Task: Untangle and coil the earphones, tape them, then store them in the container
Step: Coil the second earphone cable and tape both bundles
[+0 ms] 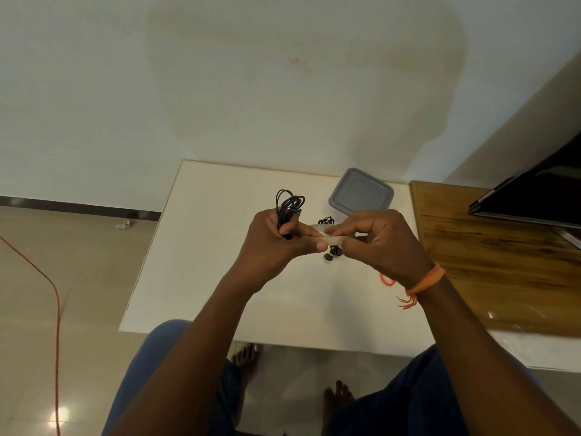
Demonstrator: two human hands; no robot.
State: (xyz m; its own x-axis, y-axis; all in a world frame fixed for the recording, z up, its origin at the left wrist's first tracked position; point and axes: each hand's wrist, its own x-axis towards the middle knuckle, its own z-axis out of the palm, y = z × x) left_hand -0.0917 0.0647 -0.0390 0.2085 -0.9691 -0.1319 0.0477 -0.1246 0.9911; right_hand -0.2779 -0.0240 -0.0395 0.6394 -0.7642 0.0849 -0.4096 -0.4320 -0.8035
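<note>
- One view only, from a camera on the person's head, above the white table.
- It faces forward and steeply down, taking in wall, floor, knees and bare feet.
- The wide lens bends straight edges.
- Both forearms reach in from the bottom edge, close to the lens.

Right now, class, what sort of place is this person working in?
Probably a room at home: tiled floor, a plain wall, a small white table, a wooden desk with a dark screen, and bare feet.
</note>
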